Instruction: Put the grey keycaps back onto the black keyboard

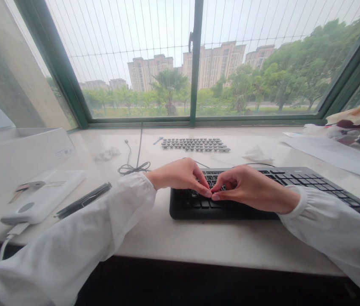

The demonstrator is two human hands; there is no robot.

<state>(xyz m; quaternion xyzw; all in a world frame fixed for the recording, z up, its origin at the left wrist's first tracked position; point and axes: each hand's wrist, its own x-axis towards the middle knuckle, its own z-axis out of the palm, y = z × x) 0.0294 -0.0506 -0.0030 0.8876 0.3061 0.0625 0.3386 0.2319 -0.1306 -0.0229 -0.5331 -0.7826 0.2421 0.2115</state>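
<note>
A black keyboard (227, 213) lies on the white sill in front of me, with open key sockets in its left part and keys fitted along its bottom row and right side. My left hand (181, 175) and my right hand (248, 187) meet over its lower left part. Thumb and fingers of each are pinched together, the tips almost touching. Whatever is between them is too small or hidden to make out. Loose keycaps (195, 145) lie in rows behind the keyboard, beside a small blue tool (158, 140).
A coiled black cable (134, 168) and crumpled clear plastic (108, 153) lie behind my left arm. To the left are a black pen-like item (84, 199), a white power bank (52, 191), keys (23, 189) and a white box (49, 142). Papers (336, 155) lie at right, below the window.
</note>
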